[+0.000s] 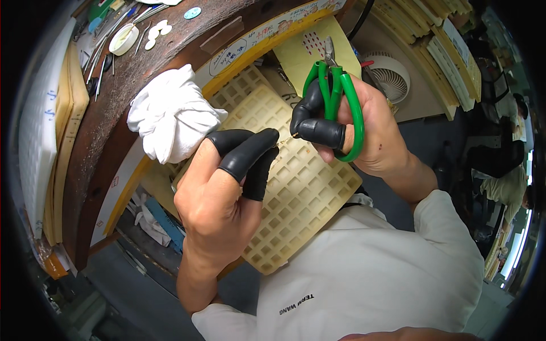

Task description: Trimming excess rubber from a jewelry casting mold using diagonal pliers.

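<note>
My left hand [219, 190], with black finger covers on thumb and fingers, pinches one end of a thin gold chain [284, 140]. My right hand [367, 125], also in black finger covers, pinches the chain's other end while holding green-handled cutters [354, 102], jaws pointing up. The chain is short and small; its links are hard to make out. Below both hands lies a cream gridded mat [301, 202] with square pockets. A bundled white cloth [170, 111] sits just left of my left hand's fingertips.
A curved wooden bench [94, 165] holds thin rods [99, 57], a white dish [123, 40] and pale discs [152, 35]. Yellow paper [298, 48], a white fan [387, 78] and stacked boards [455, 62] are beyond my hands. Another person [503, 187] is at the far right.
</note>
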Motion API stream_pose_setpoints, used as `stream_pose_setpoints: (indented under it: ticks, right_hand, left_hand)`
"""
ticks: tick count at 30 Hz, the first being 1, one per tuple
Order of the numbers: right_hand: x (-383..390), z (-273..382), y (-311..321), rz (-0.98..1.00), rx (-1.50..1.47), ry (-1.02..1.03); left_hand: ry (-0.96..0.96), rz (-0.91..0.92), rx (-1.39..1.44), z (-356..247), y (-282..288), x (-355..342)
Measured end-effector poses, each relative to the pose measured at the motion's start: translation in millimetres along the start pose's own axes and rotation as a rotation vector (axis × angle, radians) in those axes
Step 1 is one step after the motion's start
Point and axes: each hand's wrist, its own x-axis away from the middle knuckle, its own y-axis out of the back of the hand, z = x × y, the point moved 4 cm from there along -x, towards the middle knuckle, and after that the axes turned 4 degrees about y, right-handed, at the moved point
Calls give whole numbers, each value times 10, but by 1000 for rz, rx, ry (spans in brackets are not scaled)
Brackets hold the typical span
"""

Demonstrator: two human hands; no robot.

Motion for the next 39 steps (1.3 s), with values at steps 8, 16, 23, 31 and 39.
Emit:
stream_pose_setpoints:
  ticks: [8, 16, 23, 31, 39]
  right_hand:
    - [109, 18, -39, -35, 84, -83]
    - [121, -47, -20, -24, 15, -60]
    - [108, -69, 2, 4, -47, -44]
    - [107, -8, -39, 10, -64, -20]
    - [171, -7, -52, -21, 160, 81]
  left_hand:
    - [12, -36, -28, -27, -1, 15]
    - [87, -82, 116, 31, -59, 43]
    - [83, -78, 216, 26, -76, 81]
    - [153, -93, 273, 74, -67, 104]
    - [180, -139, 294, 90, -60, 77]
